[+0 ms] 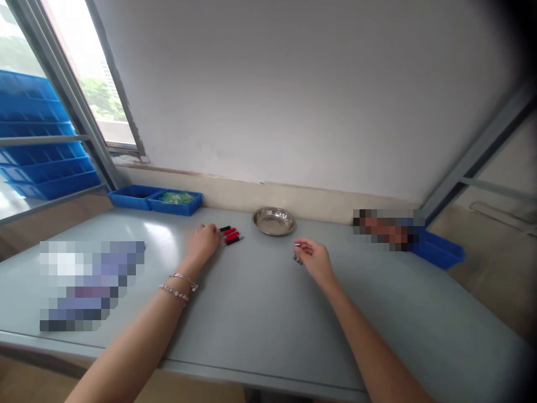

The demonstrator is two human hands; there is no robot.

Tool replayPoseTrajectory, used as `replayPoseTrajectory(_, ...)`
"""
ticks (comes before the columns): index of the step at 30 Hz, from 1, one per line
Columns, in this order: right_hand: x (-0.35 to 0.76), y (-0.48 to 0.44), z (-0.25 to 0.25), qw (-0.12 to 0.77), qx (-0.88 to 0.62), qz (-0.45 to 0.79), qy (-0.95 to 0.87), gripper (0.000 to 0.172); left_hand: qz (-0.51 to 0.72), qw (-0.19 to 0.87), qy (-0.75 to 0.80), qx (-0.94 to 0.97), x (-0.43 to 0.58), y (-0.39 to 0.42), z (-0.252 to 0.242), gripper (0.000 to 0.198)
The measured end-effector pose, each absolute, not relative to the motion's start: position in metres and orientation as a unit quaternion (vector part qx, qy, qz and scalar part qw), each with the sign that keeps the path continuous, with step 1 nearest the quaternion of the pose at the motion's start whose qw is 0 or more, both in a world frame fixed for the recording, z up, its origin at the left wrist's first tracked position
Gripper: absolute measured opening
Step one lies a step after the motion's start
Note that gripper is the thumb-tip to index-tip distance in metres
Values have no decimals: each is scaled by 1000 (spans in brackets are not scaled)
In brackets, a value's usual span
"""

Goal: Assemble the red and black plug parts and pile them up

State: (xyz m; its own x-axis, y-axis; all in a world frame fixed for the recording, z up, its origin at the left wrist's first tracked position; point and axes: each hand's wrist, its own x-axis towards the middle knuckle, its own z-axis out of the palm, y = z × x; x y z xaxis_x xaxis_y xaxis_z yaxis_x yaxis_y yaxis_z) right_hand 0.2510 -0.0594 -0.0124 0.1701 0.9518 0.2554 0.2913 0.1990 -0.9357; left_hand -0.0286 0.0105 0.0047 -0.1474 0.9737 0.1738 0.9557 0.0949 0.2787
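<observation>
My left hand (203,241) rests on the grey table (260,313), its fingers curled over the near ends of several small red and black pen-like pieces (230,234). Two bracelets circle that wrist. My right hand (314,258) hovers just above the table to the right, fingers pinched on a small silvery part (297,245). A round metal dish (273,220) sits between and beyond both hands, near the wall.
Two shallow blue trays (155,199) stand at the back left, one holding green pieces. Another blue tray (438,250) sits at the right edge. Blurred patches cover areas at left and right. Stacked blue crates (42,134) lie beyond the window frame.
</observation>
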Motion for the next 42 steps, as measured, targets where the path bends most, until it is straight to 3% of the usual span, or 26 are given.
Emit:
replayPoseTrajectory(5,250,-59,-15,488,-578,230,-613,19,152,32,735,660,-31,13,0,27)
replayPoseTrajectory(11,251,-58,-19,376,-593,62,-709,15,127,28,738,662,-31,13,0,29)
replayPoseTrajectory(18,246,-59,-23,285,-640,1,-713,11,116,28,741,661,-28,10,5,31)
replayPoseTrajectory(27,249,-58,-29,266,-635,1,-725,12,118,44,735,667,-28,10,4,33)
replayPoseTrajectory(42,254,-57,-31,311,-622,47,-717,12,121,51,723,679,-30,14,-1,34)
